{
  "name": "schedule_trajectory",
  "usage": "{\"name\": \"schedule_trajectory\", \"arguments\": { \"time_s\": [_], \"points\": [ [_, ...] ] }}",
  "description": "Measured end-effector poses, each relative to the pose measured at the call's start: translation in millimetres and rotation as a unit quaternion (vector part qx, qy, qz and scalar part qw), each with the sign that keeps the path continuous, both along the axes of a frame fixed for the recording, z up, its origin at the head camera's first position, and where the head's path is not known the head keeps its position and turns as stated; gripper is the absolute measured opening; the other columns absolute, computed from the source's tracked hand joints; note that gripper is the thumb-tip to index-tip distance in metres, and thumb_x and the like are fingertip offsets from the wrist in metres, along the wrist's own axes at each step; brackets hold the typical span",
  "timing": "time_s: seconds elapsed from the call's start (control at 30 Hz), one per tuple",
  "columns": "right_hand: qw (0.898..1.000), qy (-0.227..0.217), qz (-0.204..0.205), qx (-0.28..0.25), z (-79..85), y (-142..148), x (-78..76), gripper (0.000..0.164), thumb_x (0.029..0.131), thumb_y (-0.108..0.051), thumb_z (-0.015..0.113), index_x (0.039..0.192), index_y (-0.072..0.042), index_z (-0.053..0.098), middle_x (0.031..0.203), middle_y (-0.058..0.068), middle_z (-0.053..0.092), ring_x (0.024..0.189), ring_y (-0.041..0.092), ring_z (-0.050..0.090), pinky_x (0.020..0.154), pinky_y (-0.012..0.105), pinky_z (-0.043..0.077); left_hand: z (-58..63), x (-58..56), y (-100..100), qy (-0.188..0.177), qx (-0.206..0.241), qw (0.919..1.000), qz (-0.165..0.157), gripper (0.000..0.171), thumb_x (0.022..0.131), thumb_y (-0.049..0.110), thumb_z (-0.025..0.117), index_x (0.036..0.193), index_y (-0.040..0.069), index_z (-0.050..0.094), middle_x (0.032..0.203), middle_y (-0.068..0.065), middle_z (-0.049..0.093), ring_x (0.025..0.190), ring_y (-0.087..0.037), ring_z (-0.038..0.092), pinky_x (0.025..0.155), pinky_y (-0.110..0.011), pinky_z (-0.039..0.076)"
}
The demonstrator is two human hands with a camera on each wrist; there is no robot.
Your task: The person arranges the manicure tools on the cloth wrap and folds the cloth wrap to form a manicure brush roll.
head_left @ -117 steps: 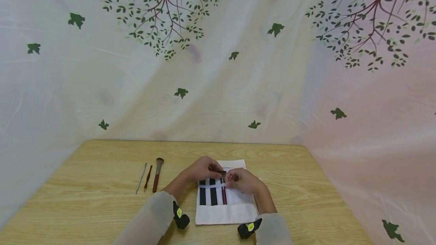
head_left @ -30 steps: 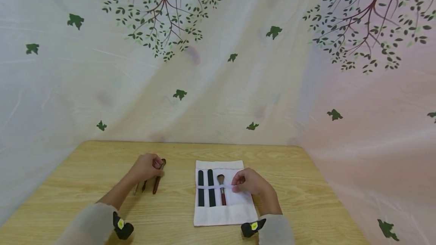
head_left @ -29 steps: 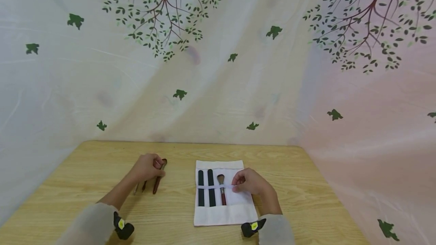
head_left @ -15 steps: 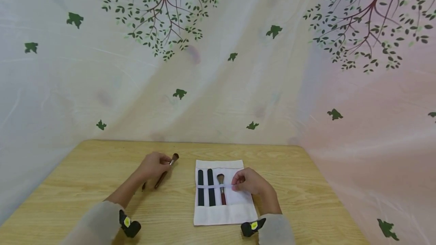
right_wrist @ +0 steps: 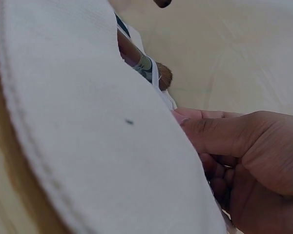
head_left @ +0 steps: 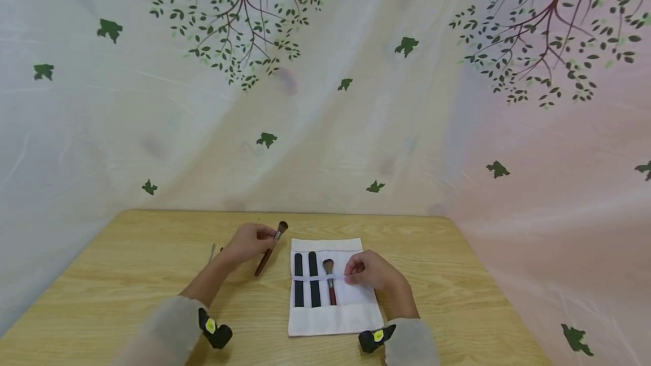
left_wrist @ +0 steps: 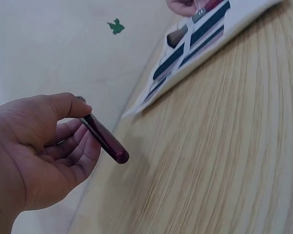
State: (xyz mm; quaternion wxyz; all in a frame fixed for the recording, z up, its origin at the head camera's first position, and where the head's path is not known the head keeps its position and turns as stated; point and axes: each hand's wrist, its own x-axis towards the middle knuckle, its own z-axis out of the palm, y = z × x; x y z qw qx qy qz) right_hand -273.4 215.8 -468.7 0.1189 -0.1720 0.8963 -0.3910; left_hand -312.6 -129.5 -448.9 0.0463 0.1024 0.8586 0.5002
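Observation:
My left hand (head_left: 250, 242) pinches a makeup brush (head_left: 265, 260) by its metal collar, raised over the table left of a white cloth brush pouch (head_left: 338, 319). In the left wrist view the dark red handle end (left_wrist: 110, 141) points out past the fingers. A thin elastic band (head_left: 307, 278) crosses the pouch; under it lie two dark flat strips (head_left: 314, 292) and another makeup brush (head_left: 333, 293) with bristles up. My right hand (head_left: 373, 270) pinches the band to the right of that brush. The right wrist view shows thumb and forefinger together beside the pouch's white flap (right_wrist: 102, 131).
Two thin tools lie on the wooden table (head_left: 458, 309) at the left; only the tip of a silver one (head_left: 212, 251) and of a dark one show, the rest hidden behind the left forearm. A printed curtain (head_left: 315, 174) hangs behind the table's far edge.
The left hand has taken the makeup brush from beside the thin tools and carried it right toward the pouch. The right hand stays at the band. Earlier, both hands were over the pouch.

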Motion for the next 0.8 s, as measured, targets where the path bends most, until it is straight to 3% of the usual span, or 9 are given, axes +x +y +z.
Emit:
{"name": "schedule_trajectory", "arguments": {
  "time_s": [0.23, 0.37, 0.6, 0.8],
  "points": [
    [1.0, -0.005, 0.003, -0.007, -1.3, 0, -0.4, 0.009, 0.089, -0.005, 0.079, 0.091, -0.01, 0.071, 0.081, -0.001, 0.061, 0.08, 0.017, 0.053, 0.072, 0.031, 0.045, -4.3, -6.1, 37, -0.008, 0.062, 0.998, -0.004, 0.023, 0.095, 0.009, 0.071, 0.115, -0.002, 0.072, 0.1, -0.009, 0.071, 0.089, -0.018, 0.066, 0.077, -0.033, 0.058],
    [1.0, -0.004, 0.007, -0.017, -1.3, 0, -1.4, 0.01, 0.089, -0.004, 0.078, 0.09, -0.009, 0.07, 0.08, -0.001, 0.06, 0.078, 0.017, 0.053, 0.071, 0.03, 0.044, -7.2, -9.2, 55, -0.019, 0.127, 0.9917, -0.005, 0.022, 0.096, 0.008, 0.07, 0.115, -0.003, 0.071, 0.104, -0.012, 0.071, 0.092, -0.021, 0.069, 0.081, -0.035, 0.059],
    [1.0, 0.0, 0.02, -0.018, -2.8, 1, -3.1, 0.007, 0.09, -0.006, 0.078, 0.092, -0.008, 0.072, 0.081, -0.002, 0.061, 0.079, 0.016, 0.054, 0.071, 0.028, 0.044, -7.1, -10.1, 82, -0.052, 0.247, 0.9676, 0.009, 0.029, 0.098, 0.004, 0.066, 0.124, -0.007, 0.065, 0.114, -0.02, 0.067, 0.11, -0.039, 0.067, 0.087, -0.038, 0.059],
    [0.999, 0.001, 0.027, -0.024, -5.1, 4, -4.9, 0.006, 0.091, -0.006, 0.077, 0.091, -0.01, 0.072, 0.081, -0.002, 0.062, 0.079, 0.016, 0.054, 0.071, 0.027, 0.045, -9.2, -11.5, 103, -0.084, 0.317, 0.9443, 0.033, 0.035, 0.097, 0.004, 0.069, 0.129, -0.009, 0.062, 0.113, -0.019, 0.067, 0.102, -0.029, 0.07, 0.087, -0.036, 0.059]
  ]
}}
